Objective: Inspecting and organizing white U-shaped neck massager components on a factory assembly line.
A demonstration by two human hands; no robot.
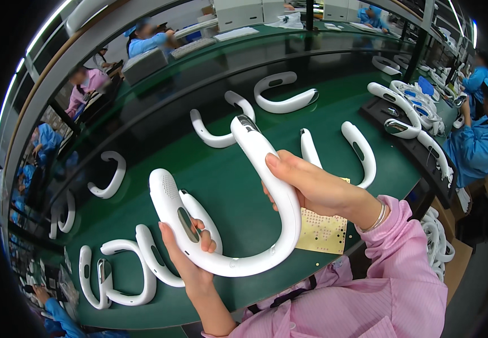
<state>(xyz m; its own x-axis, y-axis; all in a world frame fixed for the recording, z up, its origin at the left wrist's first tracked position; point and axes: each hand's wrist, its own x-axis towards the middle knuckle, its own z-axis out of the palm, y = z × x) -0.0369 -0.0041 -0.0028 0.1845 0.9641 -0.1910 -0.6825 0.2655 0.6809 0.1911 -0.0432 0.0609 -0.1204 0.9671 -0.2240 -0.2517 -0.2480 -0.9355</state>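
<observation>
Left hand (192, 271): curls round the left arm of the device, thumb on the outer side; too light a wrap could let the smooth casing turn.
Right hand (323, 194): clasps the right arm, thumb on top; an outward pull could overstrain the curve.
Held device (249, 265): white, U-shaped, in both hands above the green bench (153, 155), open end toward 12 o'clock (its centre serves as our dial).
Yellow card (320, 236): between 3 and 4 o'clock; a sleeve could drag it.
White loops (128, 299): 8 o'clock, crowded; a lowered device could scuff them.
Dark tray (376, 115): between 2 and 3 o'clock, loaded; a knock could dislodge its contents.
</observation>
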